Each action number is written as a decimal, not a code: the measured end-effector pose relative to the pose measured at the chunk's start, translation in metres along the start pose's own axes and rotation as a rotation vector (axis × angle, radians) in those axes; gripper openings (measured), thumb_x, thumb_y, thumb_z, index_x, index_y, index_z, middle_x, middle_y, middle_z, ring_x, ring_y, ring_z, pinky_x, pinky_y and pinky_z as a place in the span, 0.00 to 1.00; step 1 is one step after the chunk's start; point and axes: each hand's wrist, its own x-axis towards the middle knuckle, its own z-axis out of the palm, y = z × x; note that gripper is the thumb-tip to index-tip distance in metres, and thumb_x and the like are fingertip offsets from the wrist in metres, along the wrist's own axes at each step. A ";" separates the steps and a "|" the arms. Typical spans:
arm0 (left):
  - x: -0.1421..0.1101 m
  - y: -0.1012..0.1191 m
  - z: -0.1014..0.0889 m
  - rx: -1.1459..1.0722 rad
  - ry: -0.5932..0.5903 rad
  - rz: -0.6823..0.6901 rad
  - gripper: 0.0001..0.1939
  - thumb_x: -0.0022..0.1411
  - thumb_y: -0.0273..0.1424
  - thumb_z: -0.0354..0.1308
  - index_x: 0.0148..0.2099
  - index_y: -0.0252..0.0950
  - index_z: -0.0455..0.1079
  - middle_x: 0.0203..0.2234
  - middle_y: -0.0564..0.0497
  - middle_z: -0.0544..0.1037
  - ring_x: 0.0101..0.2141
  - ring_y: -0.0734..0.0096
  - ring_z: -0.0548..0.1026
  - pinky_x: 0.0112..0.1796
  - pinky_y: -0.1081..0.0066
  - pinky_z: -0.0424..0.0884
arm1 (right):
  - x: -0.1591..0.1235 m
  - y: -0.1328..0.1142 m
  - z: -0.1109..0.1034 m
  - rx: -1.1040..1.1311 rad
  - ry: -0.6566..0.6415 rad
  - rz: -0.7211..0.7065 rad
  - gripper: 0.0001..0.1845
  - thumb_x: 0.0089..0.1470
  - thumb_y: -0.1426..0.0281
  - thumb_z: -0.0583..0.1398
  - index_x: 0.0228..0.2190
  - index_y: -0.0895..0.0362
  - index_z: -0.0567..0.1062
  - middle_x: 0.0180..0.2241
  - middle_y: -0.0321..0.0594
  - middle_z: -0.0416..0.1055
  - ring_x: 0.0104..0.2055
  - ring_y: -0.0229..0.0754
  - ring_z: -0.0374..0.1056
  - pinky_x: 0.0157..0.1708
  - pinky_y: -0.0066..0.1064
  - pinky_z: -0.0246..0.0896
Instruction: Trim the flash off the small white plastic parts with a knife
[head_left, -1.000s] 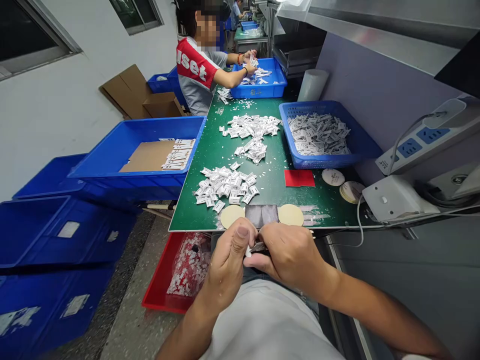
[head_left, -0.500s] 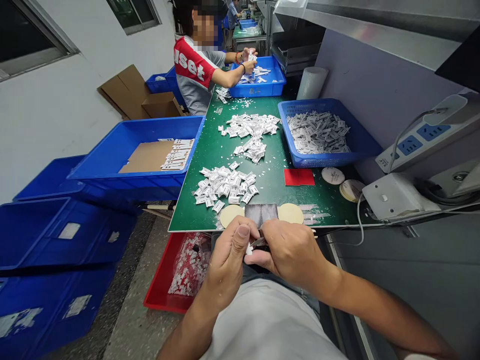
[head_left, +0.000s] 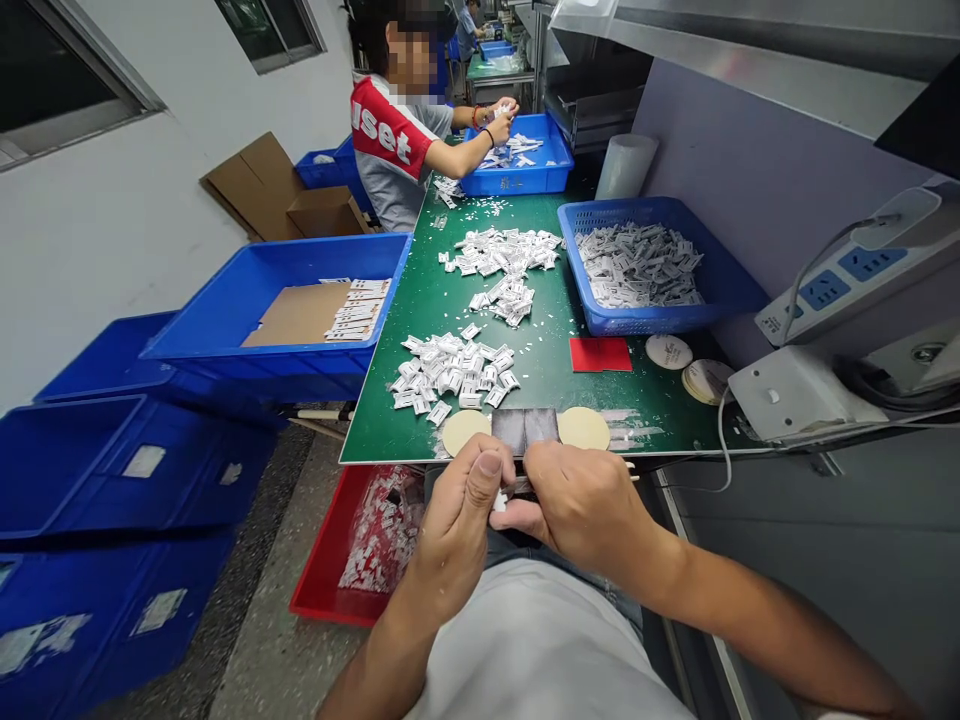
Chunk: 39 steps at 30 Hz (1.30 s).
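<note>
Just off the table's front edge, my left hand [head_left: 466, 515] pinches a small white plastic piece [head_left: 500, 501] between thumb and fingers. My right hand [head_left: 581, 492] is closed around a thin metal blade [head_left: 520, 484], whose handle is hidden in the fist. The blade lies against or very near the white piece; contact cannot be made out. Beyond my hands, a dark grey pad [head_left: 524, 430] lies between two pale yellow discs on the green table [head_left: 551, 372]. A heap of similar white pieces [head_left: 454, 370] sits at the near left of the table.
At the right stands a blue basket [head_left: 660, 322] of white pieces, behind a red card [head_left: 600, 354]. A red bin [head_left: 322, 575] with white scraps is below the table edge. Blue crates [head_left: 202, 340] line the left. A co-worker [head_left: 394, 150] handles white pieces over a blue tray [head_left: 517, 181].
The blade between my hands shows at a slightly different angle, close to the white piece. Both hands stay in nearly the same place. The whole view has shifted slightly.
</note>
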 end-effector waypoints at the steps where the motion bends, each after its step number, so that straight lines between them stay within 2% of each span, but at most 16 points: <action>1: 0.000 0.000 0.000 0.003 0.000 0.000 0.16 0.70 0.39 0.45 0.31 0.38 0.62 0.26 0.52 0.62 0.31 0.69 0.61 0.34 0.70 0.57 | 0.000 0.000 0.000 0.001 -0.003 -0.001 0.35 0.61 0.45 0.39 0.22 0.57 0.67 0.18 0.35 0.60 0.19 0.37 0.50 0.22 0.32 0.34; 22: -0.002 -0.004 0.004 0.009 0.017 -0.011 0.16 0.70 0.39 0.45 0.31 0.38 0.62 0.26 0.53 0.60 0.29 0.69 0.59 0.33 0.69 0.57 | -0.003 -0.001 0.003 -0.015 0.060 -0.014 0.34 0.64 0.49 0.41 0.21 0.57 0.69 0.16 0.35 0.60 0.18 0.36 0.49 0.22 0.33 0.35; 26: 0.005 -0.007 0.001 0.096 0.041 -0.004 0.17 0.69 0.41 0.44 0.32 0.38 0.63 0.26 0.52 0.62 0.28 0.69 0.61 0.30 0.70 0.58 | -0.008 0.001 0.008 0.185 0.036 -0.009 0.31 0.65 0.52 0.42 0.20 0.57 0.66 0.16 0.33 0.58 0.19 0.34 0.50 0.22 0.32 0.36; 27: 0.012 -0.008 -0.004 0.178 0.070 0.021 0.17 0.69 0.41 0.43 0.32 0.38 0.64 0.26 0.52 0.64 0.27 0.69 0.61 0.30 0.70 0.58 | -0.010 0.003 0.008 0.289 0.020 0.009 0.31 0.66 0.52 0.41 0.20 0.57 0.64 0.17 0.32 0.57 0.19 0.34 0.49 0.22 0.32 0.36; 29: 0.035 -0.013 -0.017 0.476 0.135 0.098 0.18 0.70 0.41 0.40 0.36 0.39 0.66 0.26 0.51 0.67 0.28 0.68 0.64 0.30 0.70 0.59 | -0.016 0.007 0.005 0.525 -0.025 0.099 0.30 0.66 0.52 0.41 0.19 0.56 0.59 0.18 0.31 0.53 0.20 0.33 0.48 0.23 0.30 0.38; 31: 0.068 -0.019 -0.036 0.851 0.163 0.167 0.20 0.71 0.39 0.36 0.40 0.39 0.67 0.29 0.50 0.70 0.31 0.66 0.67 0.35 0.69 0.62 | -0.025 0.013 0.000 0.785 -0.107 0.265 0.29 0.64 0.49 0.41 0.20 0.55 0.57 0.19 0.30 0.51 0.21 0.33 0.47 0.23 0.29 0.39; 32: 0.086 -0.022 -0.046 0.937 0.153 0.173 0.20 0.71 0.38 0.37 0.40 0.38 0.69 0.31 0.49 0.72 0.34 0.64 0.68 0.39 0.67 0.62 | -0.030 0.017 -0.003 0.923 -0.158 0.358 0.29 0.63 0.47 0.42 0.21 0.55 0.57 0.20 0.30 0.50 0.22 0.33 0.47 0.24 0.29 0.39; 34: 0.123 -0.029 -0.064 1.028 0.135 0.171 0.18 0.69 0.38 0.43 0.35 0.37 0.71 0.32 0.47 0.74 0.39 0.60 0.69 0.46 0.63 0.61 | -0.045 0.028 -0.007 1.170 -0.262 0.503 0.29 0.60 0.44 0.45 0.22 0.55 0.58 0.22 0.30 0.51 0.24 0.33 0.45 0.23 0.28 0.40; 36: 0.158 -0.035 -0.076 1.078 0.139 0.154 0.17 0.67 0.38 0.48 0.32 0.36 0.73 0.34 0.45 0.75 0.43 0.57 0.69 0.50 0.59 0.60 | -0.064 0.042 -0.005 1.344 -0.354 0.557 0.28 0.57 0.43 0.50 0.24 0.56 0.61 0.22 0.29 0.52 0.23 0.32 0.44 0.21 0.26 0.40; 37: 0.175 -0.038 -0.078 1.099 0.149 0.145 0.16 0.66 0.38 0.50 0.33 0.36 0.73 0.37 0.44 0.75 0.45 0.57 0.69 0.51 0.57 0.60 | -0.075 0.050 -0.002 1.532 -0.458 0.615 0.27 0.53 0.45 0.57 0.26 0.57 0.64 0.22 0.29 0.55 0.22 0.31 0.45 0.21 0.25 0.40; 39: 0.206 -0.042 -0.078 1.117 0.173 0.130 0.13 0.66 0.38 0.52 0.42 0.35 0.73 0.45 0.44 0.73 0.48 0.57 0.69 0.51 0.53 0.62 | -0.095 0.068 0.009 1.626 -0.539 0.627 0.31 0.41 0.43 0.64 0.25 0.59 0.68 0.18 0.28 0.57 0.19 0.29 0.47 0.19 0.24 0.40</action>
